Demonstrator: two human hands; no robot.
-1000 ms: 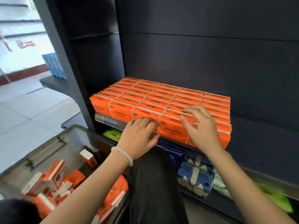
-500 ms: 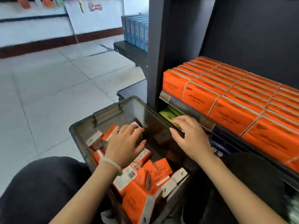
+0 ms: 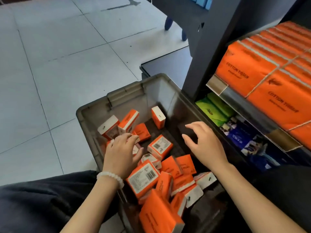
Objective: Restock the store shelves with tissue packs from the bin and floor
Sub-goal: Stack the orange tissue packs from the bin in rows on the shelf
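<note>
Left hand curled onto orange tissue packs near bin's left wall — grip uncertain, right hand open above bin's right edge — empty

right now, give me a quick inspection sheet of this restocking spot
surface: grey tiled floor, bare where it shows
job's things: loose orange tissue packs jumbled in the grey bin; orange cotton tissue packs in tight rows on the dark shelf
clutter: green packs and blue packs on the shelf below
grips: left hand, with a white bead bracelet, rests its fingers on packs in the bin, grasp unclear; right hand hovers open over the bin, holding nothing
cables: nothing seen
surroundings: dark trousers at lower left; a second dark display unit beyond
</note>
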